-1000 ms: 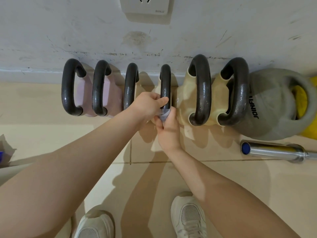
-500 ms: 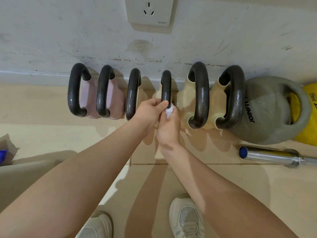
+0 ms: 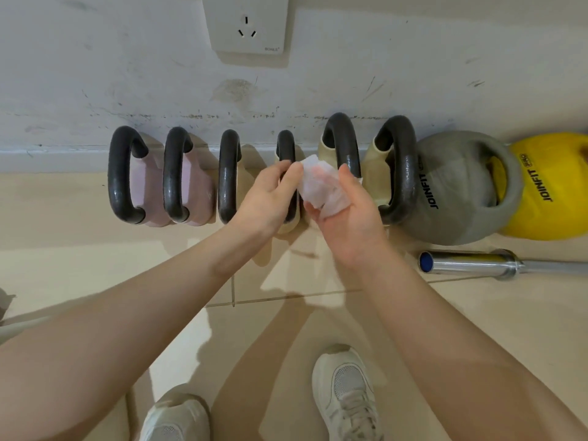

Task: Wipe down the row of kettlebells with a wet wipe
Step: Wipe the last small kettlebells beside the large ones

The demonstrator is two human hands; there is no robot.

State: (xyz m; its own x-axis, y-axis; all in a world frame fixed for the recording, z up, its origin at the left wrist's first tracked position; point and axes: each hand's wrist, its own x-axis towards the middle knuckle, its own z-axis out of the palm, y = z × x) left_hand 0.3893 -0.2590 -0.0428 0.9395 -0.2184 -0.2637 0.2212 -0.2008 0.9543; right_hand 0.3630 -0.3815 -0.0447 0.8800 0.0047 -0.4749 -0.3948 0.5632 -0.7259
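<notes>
Head view: wet wipe [image 3: 321,189], crumpled white wad, now sits up in the right hand [image 3: 346,218], palm turned up, fingers loosely cupped around it, thumb over one edge. Half a second ago the wad was pressed low against the fourth handle; now it's lifted clear and held in the air in front of the row. Left hand [image 3: 267,198] pinches the wipe's left edge with thumb and fingertips, and also hides the middle of the fourth kettlebell handle [image 3: 285,144]; whether it touches the handle I can't tell. A second ago that hand was wrapped on the handle itself.

Judgement: wiping on that handle has paused, and both hands look to be refolding or spreading the wipe for a fresh face. Likely next is the fifth handle or the fourth bell's body.

Row along the wall, left to right: two pink kettlebells [image 3: 140,186], cream kettlebell [image 3: 229,176], the fourth cream one, two bigger cream kettlebells [image 3: 343,144], grey JOINFIT kettlebell [image 3: 451,192], yellow kettlebell [image 3: 547,186] at the far right. Handles show a sheen, but wet or just glossy is unclear.

Outward: barbell end [image 3: 471,262] lies on the tile floor [image 3: 95,249] just right of the right wrist. Wall socket [image 3: 246,23] above the row. White sneakers [image 3: 345,396] at bottom.
</notes>
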